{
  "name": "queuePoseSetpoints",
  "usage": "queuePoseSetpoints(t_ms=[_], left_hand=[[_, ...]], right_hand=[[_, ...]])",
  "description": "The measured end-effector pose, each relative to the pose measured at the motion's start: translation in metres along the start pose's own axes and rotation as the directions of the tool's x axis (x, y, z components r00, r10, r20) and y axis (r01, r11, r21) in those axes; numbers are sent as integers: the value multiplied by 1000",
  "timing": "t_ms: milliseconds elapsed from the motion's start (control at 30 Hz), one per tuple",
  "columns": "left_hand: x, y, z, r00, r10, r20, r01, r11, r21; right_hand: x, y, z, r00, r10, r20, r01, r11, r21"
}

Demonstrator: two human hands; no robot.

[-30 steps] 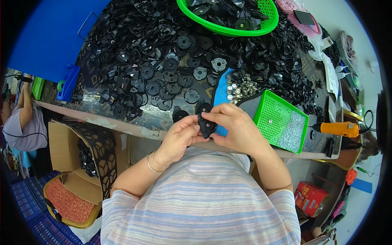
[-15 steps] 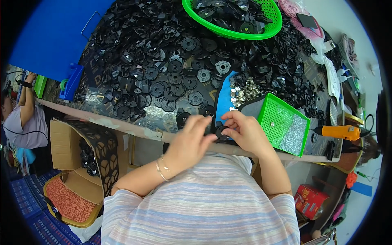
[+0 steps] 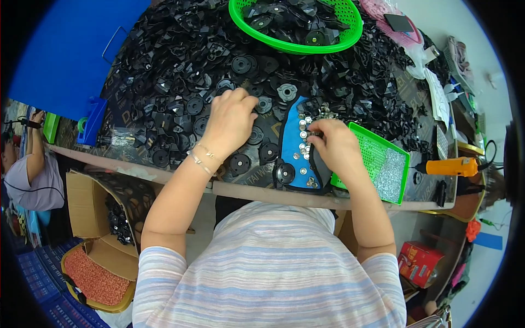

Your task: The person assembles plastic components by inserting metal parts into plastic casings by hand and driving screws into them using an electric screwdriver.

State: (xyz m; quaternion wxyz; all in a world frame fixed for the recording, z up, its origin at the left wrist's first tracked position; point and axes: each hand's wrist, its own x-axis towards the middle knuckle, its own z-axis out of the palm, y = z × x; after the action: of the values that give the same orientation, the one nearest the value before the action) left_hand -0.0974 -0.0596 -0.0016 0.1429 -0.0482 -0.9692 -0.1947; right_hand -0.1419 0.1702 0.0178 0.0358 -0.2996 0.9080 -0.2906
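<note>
My left hand (image 3: 231, 120) reaches over a spread of round black plastic discs (image 3: 194, 105), fingers bent down and slightly apart. What lies under its fingertips is hidden. My right hand (image 3: 334, 143) hovers at the right side of a blue cloth pad (image 3: 291, 136), thumb and forefinger pinched on a small piece that looks metallic. Several small silver metal parts (image 3: 303, 134) lie scattered on the pad, with more heaped just beyond my right fingers. At the pad's near left corner rests a single black disc (image 3: 285, 173).
A green tray (image 3: 405, 177) of small silvery pieces stands right of the pad. Dark plastic parts (image 3: 169, 71) cover the table behind. A green basket (image 3: 295, 48) holds more. An orange-handled tool (image 3: 451, 167) is at far right. Another person (image 3: 35, 175) sits at far left.
My hands have parted from the black disc they were handling near the table edge. The left moved up and left to the discs, the right up to the metal parts.
</note>
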Motion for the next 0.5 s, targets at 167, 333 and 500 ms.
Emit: queuePoseSetpoints(t_ms=[167,333,500], left_hand=[[37,11,28,990,76,-123,-87,992,-88],[56,13,39,987,160,-32,-163,981,-103],[52,4,34,995,91,-51,-98,979,-178]], right_hand=[[15,4,13,1000,7,-16,-12,951,-310],[24,7,13,995,79,60,-55,940,-336],[23,16,3,993,99,70,-79,966,-244]])
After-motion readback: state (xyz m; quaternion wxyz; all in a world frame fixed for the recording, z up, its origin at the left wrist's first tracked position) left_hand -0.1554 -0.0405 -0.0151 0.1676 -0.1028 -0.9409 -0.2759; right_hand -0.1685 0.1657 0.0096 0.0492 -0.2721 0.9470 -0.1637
